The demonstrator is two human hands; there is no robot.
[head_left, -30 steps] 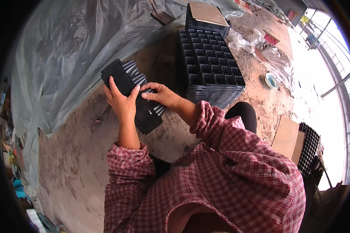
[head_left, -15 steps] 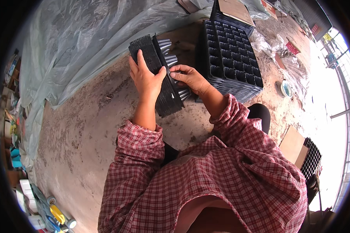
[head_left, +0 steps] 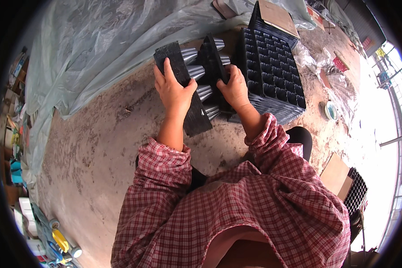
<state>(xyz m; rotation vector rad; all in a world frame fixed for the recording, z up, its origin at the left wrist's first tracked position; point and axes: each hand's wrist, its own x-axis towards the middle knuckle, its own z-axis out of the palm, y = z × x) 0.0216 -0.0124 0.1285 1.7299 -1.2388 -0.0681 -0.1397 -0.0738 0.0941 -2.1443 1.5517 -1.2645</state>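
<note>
A nested stack of black seedling trays (head_left: 174, 62) stands on edge in front of me, its cone-shaped cells facing right. My left hand (head_left: 174, 90) grips the side of this stack, thumb on the edge nearer the cells and fingers spread over the rims. One single seedling tray (head_left: 213, 57), also on edge, is parted from the stack with a gap between them. My right hand (head_left: 235, 89) pinches this tray by its near part, thumb on the left side and fingers behind. The lower parts of both are partly hidden by my hands.
To the right rises a tall pile of black seedling trays (head_left: 274, 67), with another pile topped by cardboard (head_left: 279, 18) behind it. Plastic sheeting (head_left: 89, 53) covers the far left. A round bowl (head_left: 331, 110) sits on the floor at right; a yellow-and-blue object (head_left: 60, 240) lies lower left.
My right hand has moved right, drawing one tray away from the stack and opening a gap. My left hand stays on the stack.
</note>
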